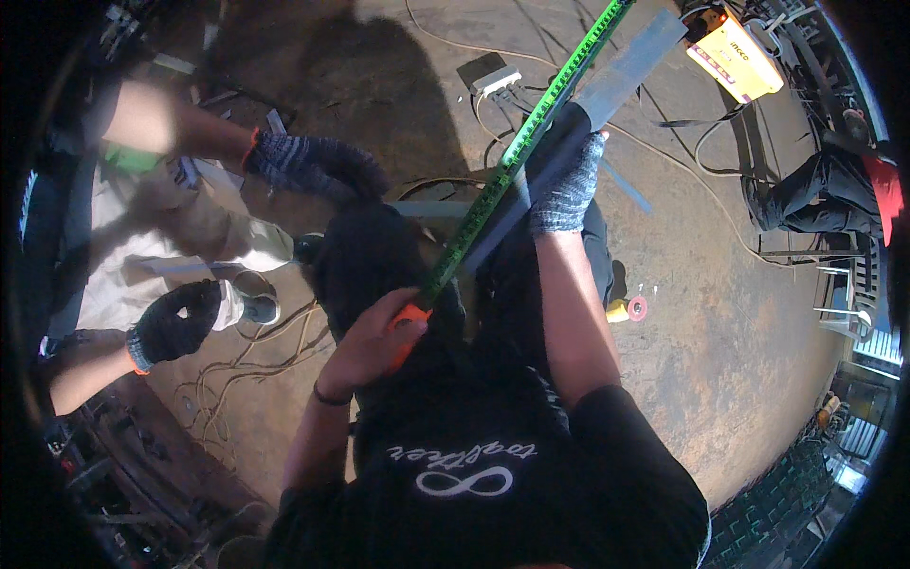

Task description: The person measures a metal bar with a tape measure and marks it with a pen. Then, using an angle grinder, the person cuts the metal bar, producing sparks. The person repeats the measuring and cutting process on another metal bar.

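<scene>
My bare left hand (373, 343) is closed around the orange case of a tape measure (409, 334), low in front of my body. Its bright green blade (517, 152) is pulled out and runs up and to the right, past the top edge of the picture. My right hand (567, 190), in a grey knitted glove, grips a long flat metal bar (630, 74) lying alongside the blade. The bar's far end is in sunlight; its near part is in shadow over my legs. The fingers of my right hand are partly hidden behind the bar.
At left, a co-worker in light trousers has two gloved hands (308, 166) apart from mine. A power strip (498, 81), cables (256, 375) and a yellow boxy machine (735, 59) are on the floor. A yellow tool with a pink disc (637, 308) lies at right, near another person's dark-clad legs (815, 194).
</scene>
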A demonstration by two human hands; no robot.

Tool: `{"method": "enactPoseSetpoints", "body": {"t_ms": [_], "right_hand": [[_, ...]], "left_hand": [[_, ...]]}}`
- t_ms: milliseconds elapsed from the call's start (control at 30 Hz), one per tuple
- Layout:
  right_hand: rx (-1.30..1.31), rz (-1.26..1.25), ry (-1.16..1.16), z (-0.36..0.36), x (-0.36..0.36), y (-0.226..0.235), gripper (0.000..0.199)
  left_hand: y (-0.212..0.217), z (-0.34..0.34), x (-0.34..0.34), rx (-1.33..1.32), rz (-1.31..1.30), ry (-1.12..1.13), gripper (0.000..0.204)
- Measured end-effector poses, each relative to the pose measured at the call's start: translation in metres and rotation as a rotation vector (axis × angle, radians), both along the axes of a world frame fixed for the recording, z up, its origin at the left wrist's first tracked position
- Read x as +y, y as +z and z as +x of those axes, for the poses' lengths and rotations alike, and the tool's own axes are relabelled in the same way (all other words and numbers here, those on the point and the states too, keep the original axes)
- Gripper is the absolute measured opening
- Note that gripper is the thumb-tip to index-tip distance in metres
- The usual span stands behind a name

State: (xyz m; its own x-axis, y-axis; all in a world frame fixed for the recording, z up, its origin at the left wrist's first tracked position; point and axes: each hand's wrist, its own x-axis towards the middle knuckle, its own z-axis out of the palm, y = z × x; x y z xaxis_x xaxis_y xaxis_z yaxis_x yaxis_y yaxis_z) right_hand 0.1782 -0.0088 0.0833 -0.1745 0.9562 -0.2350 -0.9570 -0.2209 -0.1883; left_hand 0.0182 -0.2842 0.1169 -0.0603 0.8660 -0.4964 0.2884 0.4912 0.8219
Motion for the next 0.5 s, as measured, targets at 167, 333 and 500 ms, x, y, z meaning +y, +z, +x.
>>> {"method": "enactPoseSetpoints", "body": {"t_ms": [167, 333, 500], "right_hand": [[-0.167, 0.159, 0.062, 0.004, 0.001, -0.017, 0.054], [-0.259, 0.19, 0.173, 0.003, 0.001, -0.028, 0.066], [-0.193, 0.279, 0.225, -0.006, -0.011, -0.009, 0.058]], "left_hand": [[0.013, 0.016, 0.007, 0.101, 0.055, -0.004, 0.056], [0.012, 0.022, 0.014, 0.156, 0.072, -0.003, 0.055], [0.0, 0.016, 0.013, 0.142, 0.03, 0.025, 0.054]]}}
